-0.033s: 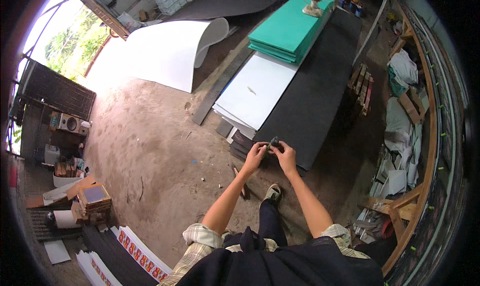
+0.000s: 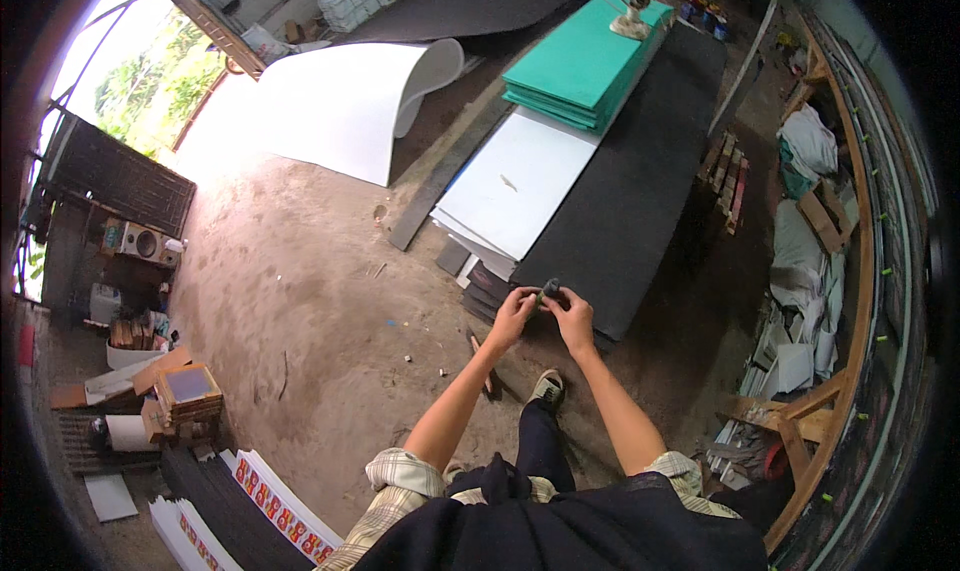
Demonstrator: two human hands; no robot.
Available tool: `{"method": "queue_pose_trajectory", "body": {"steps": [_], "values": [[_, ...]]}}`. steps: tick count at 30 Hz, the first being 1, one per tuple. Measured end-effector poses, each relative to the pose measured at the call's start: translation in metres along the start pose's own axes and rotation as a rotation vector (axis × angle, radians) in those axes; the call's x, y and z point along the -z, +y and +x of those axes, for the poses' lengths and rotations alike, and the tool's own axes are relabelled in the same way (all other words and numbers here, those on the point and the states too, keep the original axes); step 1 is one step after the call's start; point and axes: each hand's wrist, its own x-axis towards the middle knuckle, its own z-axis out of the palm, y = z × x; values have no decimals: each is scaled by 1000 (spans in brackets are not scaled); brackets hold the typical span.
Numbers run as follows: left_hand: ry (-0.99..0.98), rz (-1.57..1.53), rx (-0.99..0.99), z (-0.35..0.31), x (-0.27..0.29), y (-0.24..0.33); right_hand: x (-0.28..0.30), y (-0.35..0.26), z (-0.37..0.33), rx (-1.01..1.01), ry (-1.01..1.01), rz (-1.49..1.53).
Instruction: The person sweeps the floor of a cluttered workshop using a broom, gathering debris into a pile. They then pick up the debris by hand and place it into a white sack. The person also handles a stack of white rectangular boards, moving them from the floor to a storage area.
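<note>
1 dark object [image 2: 550, 288] is pinched by left hand [image 2: 513, 311] and right hand [image 2: 573, 317] | held over near edge of black sheet [image 2: 640, 196] | not yet released

Small held object [image 2: 550, 288]: dark grey, touch of green. Sleeves [image 2: 405, 470]: cream with darker check. Apron [image 2: 520, 531]: plain black. Trousers [image 2: 543, 441]: dark. Far stack of sheets [image 2: 570, 56]: bright green. Nearer sheets [image 2: 515, 186]: white. Long sheets [image 2: 640, 201] on right of these: black. Curled sheet [image 2: 335, 101], far left: plain white. Floor [image 2: 320, 281]: dusty brown. Near left, printed stack [image 2: 285, 516]: white, repeating red-and-yellow motif; neighbouring stack [image 2: 215, 496]: black. Right, timber frame [image 2: 863, 221]: orange-brown.
</note>
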Motion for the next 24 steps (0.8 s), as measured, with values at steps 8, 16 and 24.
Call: {"method": "queue_pose_trajectory", "body": {"steps": [8,16,24], "values": [[119,83,-129,-147,38,11,-62,-27,-133,127,-11,-33],[209,-174,-250,-350,86,-12,-150,-28,-314,-269,-272,733],[470,-261,-323,-481,104,-39,-201,-4,-403,-790,-478,851]]}}
